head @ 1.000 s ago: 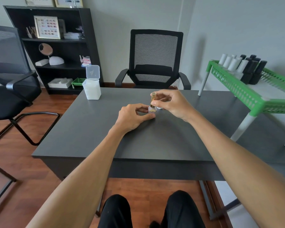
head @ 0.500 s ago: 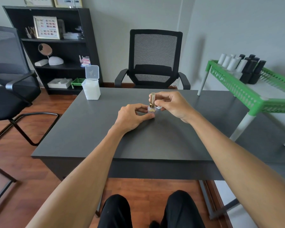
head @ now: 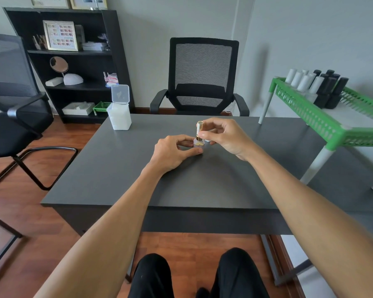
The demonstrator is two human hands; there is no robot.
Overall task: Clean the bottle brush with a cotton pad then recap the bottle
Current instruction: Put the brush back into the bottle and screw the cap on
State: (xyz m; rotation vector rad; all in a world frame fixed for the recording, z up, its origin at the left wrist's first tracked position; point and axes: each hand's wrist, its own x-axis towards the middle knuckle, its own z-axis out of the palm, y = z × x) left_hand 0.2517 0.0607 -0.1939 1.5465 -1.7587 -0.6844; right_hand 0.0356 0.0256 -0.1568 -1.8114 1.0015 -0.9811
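At the middle of the grey surface [head: 202,186], my left hand [head: 170,154] pinches the small frosted bottle [head: 197,144] low at its base, while my right hand [head: 224,136] keeps a narrow fingertip grip on the gold cap [head: 199,129] just above it, something small and white tucked under those fingers. The bottle looks light, smooth and easily tipped, likely glass. I judge it best held low, with the slim cap turned between fingertips.
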